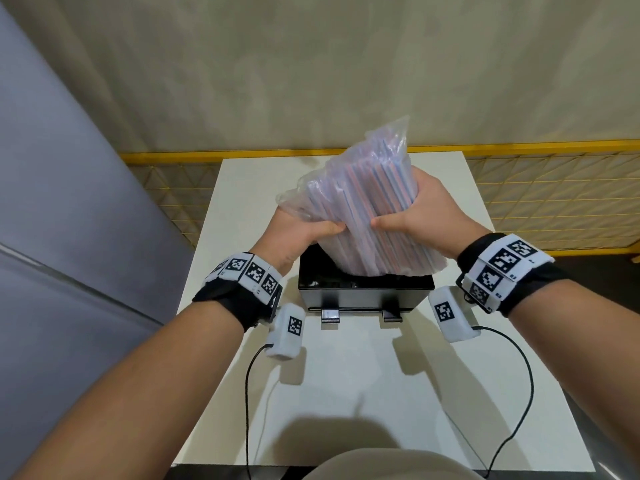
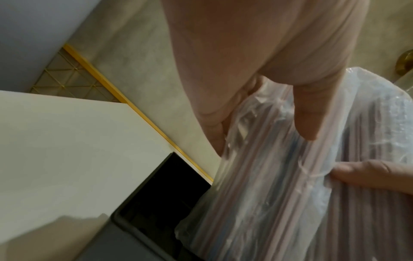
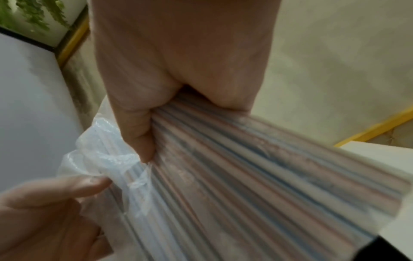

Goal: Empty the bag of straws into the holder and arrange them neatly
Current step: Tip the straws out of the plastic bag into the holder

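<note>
Bag: clear crinkly plastic bag of pink and blue straws (image 1: 367,206), tilted, lower end inside black box-shaped holder (image 1: 363,292) at twelve o'clock on white counter (image 1: 346,393).
Hands: left hand (image 1: 301,233) and right hand (image 1: 426,209) both clamped round it.
Risk: straws may spill past the rim if it slips.

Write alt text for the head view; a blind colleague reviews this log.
Both hands, left hand and right hand, grip a clear plastic bag of red and blue straws, tilted over an open black box holder on a white table.
</note>
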### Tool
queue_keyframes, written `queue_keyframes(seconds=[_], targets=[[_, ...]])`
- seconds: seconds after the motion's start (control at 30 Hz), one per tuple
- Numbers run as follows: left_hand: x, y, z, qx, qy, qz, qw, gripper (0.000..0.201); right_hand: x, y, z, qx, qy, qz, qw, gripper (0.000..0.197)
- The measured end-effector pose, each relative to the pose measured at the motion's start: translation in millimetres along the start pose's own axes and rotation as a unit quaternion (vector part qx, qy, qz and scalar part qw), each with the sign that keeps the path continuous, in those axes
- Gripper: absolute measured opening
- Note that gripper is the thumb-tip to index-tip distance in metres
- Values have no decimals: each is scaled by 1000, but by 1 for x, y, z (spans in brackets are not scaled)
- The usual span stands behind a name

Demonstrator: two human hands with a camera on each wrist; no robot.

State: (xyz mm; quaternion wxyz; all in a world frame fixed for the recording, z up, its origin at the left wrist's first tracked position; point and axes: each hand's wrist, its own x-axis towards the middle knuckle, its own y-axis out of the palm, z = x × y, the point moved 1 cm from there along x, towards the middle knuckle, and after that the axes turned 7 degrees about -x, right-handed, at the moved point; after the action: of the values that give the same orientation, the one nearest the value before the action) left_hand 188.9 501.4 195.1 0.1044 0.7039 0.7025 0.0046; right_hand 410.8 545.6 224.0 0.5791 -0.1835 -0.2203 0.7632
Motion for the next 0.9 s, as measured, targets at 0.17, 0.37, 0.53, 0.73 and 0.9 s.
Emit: queue_keyframes(seconds=[0.17,0.37,0.53,0.73,0.9], targets=[[4,-9,1,-25,-14,-40,999,56,1,0,-1,108,32,5,994,58],[2,-12,10,-36,-20,-13,999,47,7,3,1,18,16,34,999,59],[4,-14,14,-47,-49,-35,997,65,15,1,-2,46,61,47,996,50],[4,-19,19,-83,-66,-56,993,58,18,4,5,17,52,41,998,45],[4,-24,23,-113,-66,-55,990,66,20,4,13,-32,24,60,997,44]])
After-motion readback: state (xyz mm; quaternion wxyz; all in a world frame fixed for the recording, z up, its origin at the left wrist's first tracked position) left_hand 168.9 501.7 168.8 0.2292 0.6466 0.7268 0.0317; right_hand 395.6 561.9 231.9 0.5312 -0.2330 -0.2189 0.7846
